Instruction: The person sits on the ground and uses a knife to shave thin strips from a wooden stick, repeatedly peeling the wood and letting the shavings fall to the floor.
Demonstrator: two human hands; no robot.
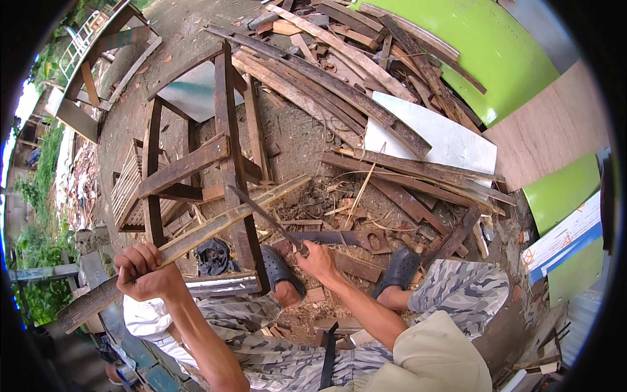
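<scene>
"Gripping what, exactly, is the left hand (145, 273)?"

"A long, flat, weathered wooden strip (202, 234); its fingers are closed around the lower part. The strip slants from lower left to upper right, passing in front of the tall post of a dark brown wooden frame (227, 98) and jutting beyond the frame's right edge."

"And the right hand (318, 262)?"

"Its fingers are wrapped around the handle of a long, narrow, dark blade (268, 220), pointing up and left, across the strip's long axis just beside the post."

"Which hand is nearer that crossing?"

"The right, below and right of it. Whether blade touches wood, I cannot tell."
</scene>
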